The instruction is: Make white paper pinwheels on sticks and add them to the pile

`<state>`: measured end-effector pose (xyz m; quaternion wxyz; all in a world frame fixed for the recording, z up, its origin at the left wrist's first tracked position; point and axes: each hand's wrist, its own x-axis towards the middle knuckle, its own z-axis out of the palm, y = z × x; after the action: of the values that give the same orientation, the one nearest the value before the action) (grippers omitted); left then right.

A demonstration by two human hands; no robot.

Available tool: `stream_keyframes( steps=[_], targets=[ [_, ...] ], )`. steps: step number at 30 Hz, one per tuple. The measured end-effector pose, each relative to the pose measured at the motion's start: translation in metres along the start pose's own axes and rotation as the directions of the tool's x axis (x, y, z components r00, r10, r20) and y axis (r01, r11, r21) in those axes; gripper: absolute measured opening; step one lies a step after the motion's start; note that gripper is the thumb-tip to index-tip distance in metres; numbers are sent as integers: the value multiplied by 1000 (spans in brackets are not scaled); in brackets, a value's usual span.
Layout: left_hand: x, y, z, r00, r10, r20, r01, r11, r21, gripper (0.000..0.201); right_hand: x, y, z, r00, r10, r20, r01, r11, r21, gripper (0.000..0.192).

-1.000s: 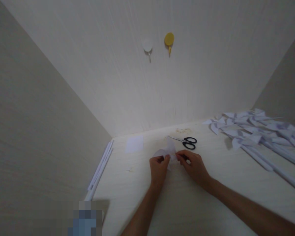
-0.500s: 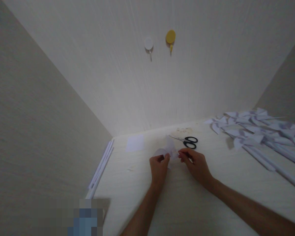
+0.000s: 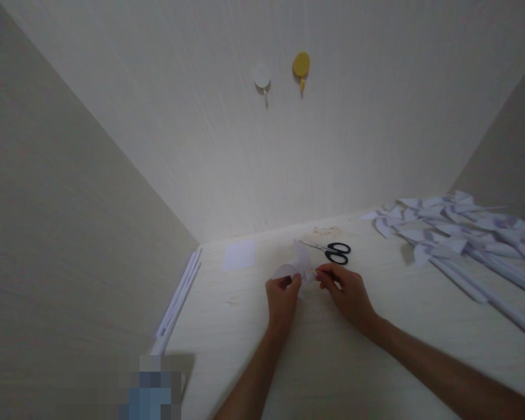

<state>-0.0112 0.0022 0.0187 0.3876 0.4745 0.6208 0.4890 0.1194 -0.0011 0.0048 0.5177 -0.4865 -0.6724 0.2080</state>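
White paper (image 3: 301, 265), thin and curled into soft loops, sits pinched between our left hand (image 3: 282, 300) and right hand (image 3: 347, 293), fingers closed narrowly on it just above the pale desk (image 3: 324, 361). Little has changed since before; our hands barely shifted. Black-handled scissors (image 3: 335, 252) lie just behind, folded pinwheels (image 3: 455, 230) well apart.

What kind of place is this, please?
Probably a home craft corner: a pale table set against plain walls, with scissors, a pile of finished paper pinwheels, and two adhesive wall hooks.
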Motion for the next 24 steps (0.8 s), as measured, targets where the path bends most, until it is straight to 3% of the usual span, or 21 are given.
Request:
stream_keyframes(
  steps=[12, 24],
  targets=[
    [0, -1, -1, 993, 80, 85, -88, 991, 100, 29, 0, 0, 1, 1000, -11, 12, 11, 1000, 12, 9],
    [0, 0, 0, 996, 67, 52, -71, 994, 80, 28, 1, 0, 2, 998, -45, 39, 45, 999, 8, 10]
  ],
)
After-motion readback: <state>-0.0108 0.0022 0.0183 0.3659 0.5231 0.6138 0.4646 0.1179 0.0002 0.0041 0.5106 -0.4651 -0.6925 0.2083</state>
